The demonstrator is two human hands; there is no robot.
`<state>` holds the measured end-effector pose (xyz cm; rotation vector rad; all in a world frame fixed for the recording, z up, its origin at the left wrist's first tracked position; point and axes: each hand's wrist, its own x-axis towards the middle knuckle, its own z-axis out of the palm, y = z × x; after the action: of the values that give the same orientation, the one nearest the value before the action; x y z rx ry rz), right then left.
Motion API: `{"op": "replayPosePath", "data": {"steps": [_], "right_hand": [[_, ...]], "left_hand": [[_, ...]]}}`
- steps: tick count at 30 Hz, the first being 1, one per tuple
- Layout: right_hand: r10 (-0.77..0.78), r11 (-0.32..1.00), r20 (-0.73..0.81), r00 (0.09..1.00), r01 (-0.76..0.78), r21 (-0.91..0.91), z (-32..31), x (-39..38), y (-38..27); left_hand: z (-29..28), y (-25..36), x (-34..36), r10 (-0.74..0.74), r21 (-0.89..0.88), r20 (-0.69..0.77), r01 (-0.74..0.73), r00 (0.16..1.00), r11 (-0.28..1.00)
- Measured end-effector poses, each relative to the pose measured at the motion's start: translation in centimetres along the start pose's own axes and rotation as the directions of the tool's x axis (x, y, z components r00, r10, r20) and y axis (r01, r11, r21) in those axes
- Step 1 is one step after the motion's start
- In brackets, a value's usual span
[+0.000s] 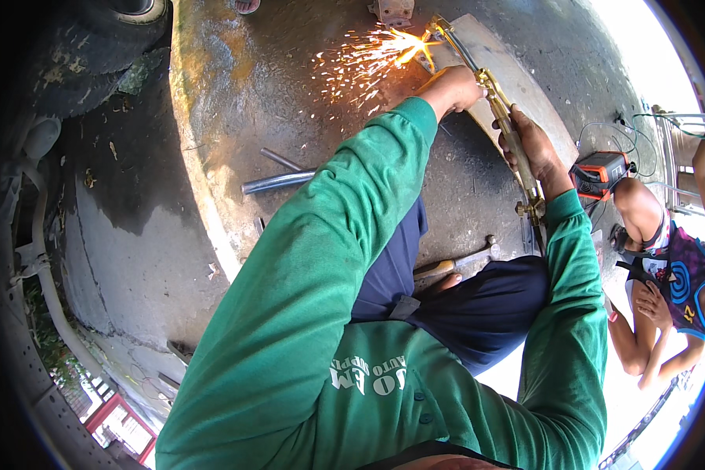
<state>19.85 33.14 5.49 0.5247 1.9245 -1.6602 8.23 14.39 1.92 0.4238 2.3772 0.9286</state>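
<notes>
My right hand (536, 145) is wrapped round the handle of a brass cutting torch (516, 149). The torch slants up and to the left, and bright orange sparks (380, 59) spray leftward from where its tip meets the work. My left hand (453, 88) is closed in a fist beside the torch's front tubes, close to the sparks; its fingertips are hidden, so what it grips cannot be made out. Under the torch lies a broad, curved, pale plate (517, 78) on the ground. The small piece at the tip is lost in glare.
Two metal pipes (278, 181) lie left of my arm. A hammer (458, 262) rests by my foot. An orange-and-black machine (601, 174) with cables stands at right, near a crouching person (677, 274). A rusty metal block (393, 11) sits beyond the sparks. A wheel (137, 8) is at far left.
</notes>
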Motion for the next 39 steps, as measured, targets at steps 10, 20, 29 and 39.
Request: {"op": "replayPosePath", "data": {"steps": [10, 20, 29, 39], "right_hand": [[-0.009, 1.000, -0.006, 1.000, 0.009, -0.021, 0.1, 0.5, -0.6], [-0.023, 1.000, -0.001, 1.000, 0.023, -0.010, 0.0, 0.4, -0.4], [-0.015, 1.000, -0.009, 1.000, 0.014, -0.023, 0.0, 0.2, -0.4], [-0.006, 1.000, -0.001, 1.000, 0.006, -0.006, 0.2, 0.2, -0.5]], "left_hand": [[-0.2, -0.5, 1.4, -0.026, 0.000, 0.013, 0.026, 1.000, 1.000], [-0.4, 0.0, 0.9, 0.012, 0.051, 0.020, -0.013, 1.000, 0.999], [-0.1, -0.1, 1.3, -0.002, 0.051, 0.033, 0.000, 0.999, 0.999], [-0.3, -0.1, 0.9, -0.014, 0.029, 0.031, 0.014, 0.999, 0.999]]}}
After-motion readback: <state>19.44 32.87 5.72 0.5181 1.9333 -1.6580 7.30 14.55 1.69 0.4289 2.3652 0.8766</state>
